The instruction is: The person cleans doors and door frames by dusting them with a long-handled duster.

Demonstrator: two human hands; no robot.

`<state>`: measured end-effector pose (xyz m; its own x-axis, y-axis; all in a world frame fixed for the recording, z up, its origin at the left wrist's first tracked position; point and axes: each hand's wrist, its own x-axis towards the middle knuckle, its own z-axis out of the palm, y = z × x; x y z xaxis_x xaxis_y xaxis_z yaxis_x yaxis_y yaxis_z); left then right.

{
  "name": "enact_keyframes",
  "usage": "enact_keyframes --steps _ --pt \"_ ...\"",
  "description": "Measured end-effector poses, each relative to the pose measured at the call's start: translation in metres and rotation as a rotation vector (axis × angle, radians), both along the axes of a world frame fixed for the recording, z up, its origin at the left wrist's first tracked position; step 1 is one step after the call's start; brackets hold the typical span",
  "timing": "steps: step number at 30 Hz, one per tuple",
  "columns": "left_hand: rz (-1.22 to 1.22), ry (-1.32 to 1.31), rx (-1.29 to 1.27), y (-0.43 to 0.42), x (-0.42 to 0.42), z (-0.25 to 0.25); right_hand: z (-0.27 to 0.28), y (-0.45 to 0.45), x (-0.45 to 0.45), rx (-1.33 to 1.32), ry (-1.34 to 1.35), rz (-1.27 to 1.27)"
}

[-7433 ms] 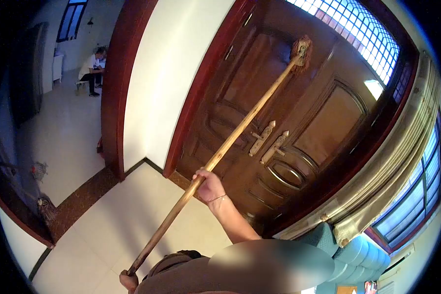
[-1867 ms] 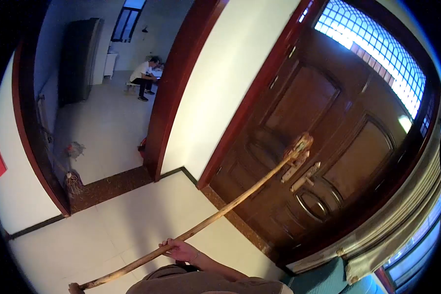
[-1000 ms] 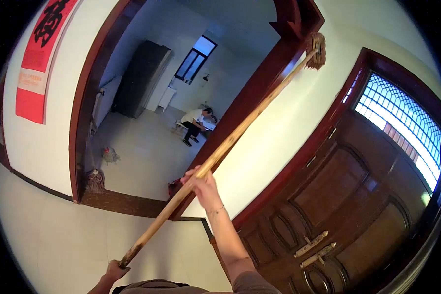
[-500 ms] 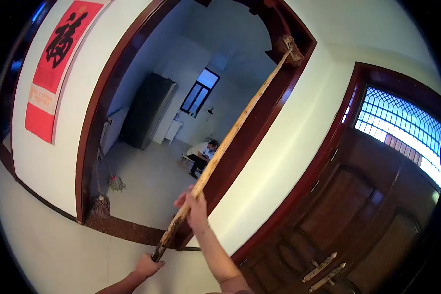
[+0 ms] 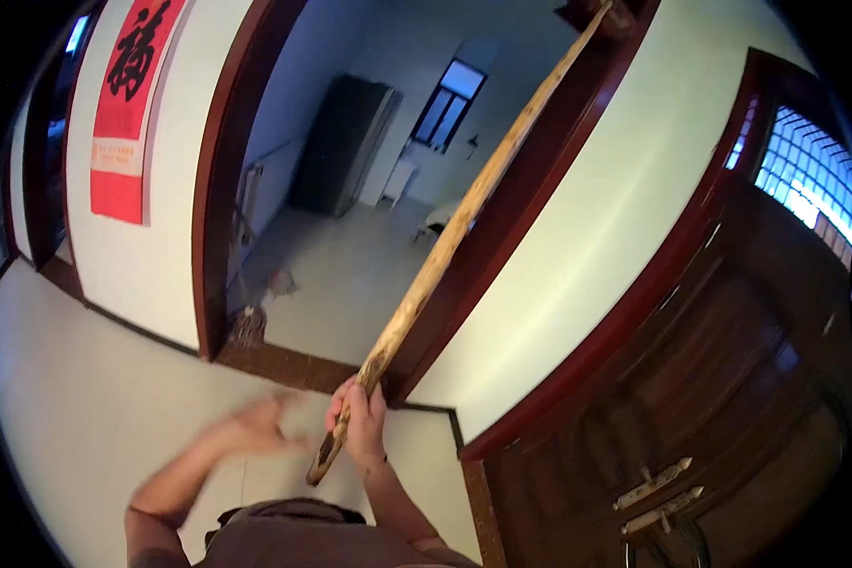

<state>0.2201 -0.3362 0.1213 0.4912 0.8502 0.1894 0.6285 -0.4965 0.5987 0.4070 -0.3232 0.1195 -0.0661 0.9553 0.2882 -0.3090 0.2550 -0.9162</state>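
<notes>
A long wooden pole point(image 5: 469, 204) slants from the lower middle up to the top right, its lower end dark and worn. My right hand point(image 5: 362, 421) is wrapped around it near that lower end. At the pole's top, a brown head point(image 5: 618, 17) lies against the upper part of the dark red door frame point(image 5: 540, 194), partly cut off by the view. My left hand point(image 5: 251, 426) is off the pole, to its left, blurred by motion with thumb and fingers apart and nothing between them.
A red scroll point(image 5: 133, 104) hangs on the left wall. Through the doorway are a dark refrigerator point(image 5: 341, 147), a window point(image 5: 452, 104) and a mop point(image 5: 248, 325) by the left jamb. A brown double door point(image 5: 672, 398) with metal handles stands right.
My left hand has let go of the pole's lower end and moved up and left. My right hand now grips nearer that end. The view has shifted, hiding most of the seated person.
</notes>
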Motion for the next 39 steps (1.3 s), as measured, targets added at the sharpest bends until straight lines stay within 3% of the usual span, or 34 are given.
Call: enact_keyframes --steps 1,3,5,7,21,29,34,36,38,39 --pt "0.092 -0.258 0.219 -0.012 -0.011 0.054 -0.007 0.001 0.006 0.015 -0.007 0.002" --pt "0.292 -0.581 0.708 -0.021 -0.026 0.105 -0.01 -0.002 0.012 0.008 0.025 0.031" --pt "0.41 -0.643 1.03 -0.028 -0.035 0.151 -0.014 -0.002 0.019 0.05 0.05 0.048" --pt "0.445 -0.61 1.19 -0.03 -0.037 0.18 -0.016 -0.003 0.024 0.034 0.039 0.078" --pt "0.404 -0.469 1.187 -0.031 -0.011 0.213 -0.026 0.005 0.021 -0.004 0.107 0.165" --pt "0.405 -0.455 1.191 -0.037 0.002 0.198 -0.034 0.022 0.011 0.011 0.146 0.151" --pt "0.42 -0.452 1.185 -0.042 0.013 0.177 -0.043 0.024 0.02 -0.074 -0.03 0.116" --pt "0.436 -0.449 1.173 -0.05 0.026 0.168 -0.037 0.02 0.019 -0.005 0.132 0.124" --pt "0.453 -0.454 1.162 -0.05 0.032 0.158 -0.042 0.013 0.033 -0.149 0.148 0.109" --pt "0.459 -0.457 1.161 -0.051 0.033 0.161 -0.048 0.013 0.041 -0.054 0.128 0.158"
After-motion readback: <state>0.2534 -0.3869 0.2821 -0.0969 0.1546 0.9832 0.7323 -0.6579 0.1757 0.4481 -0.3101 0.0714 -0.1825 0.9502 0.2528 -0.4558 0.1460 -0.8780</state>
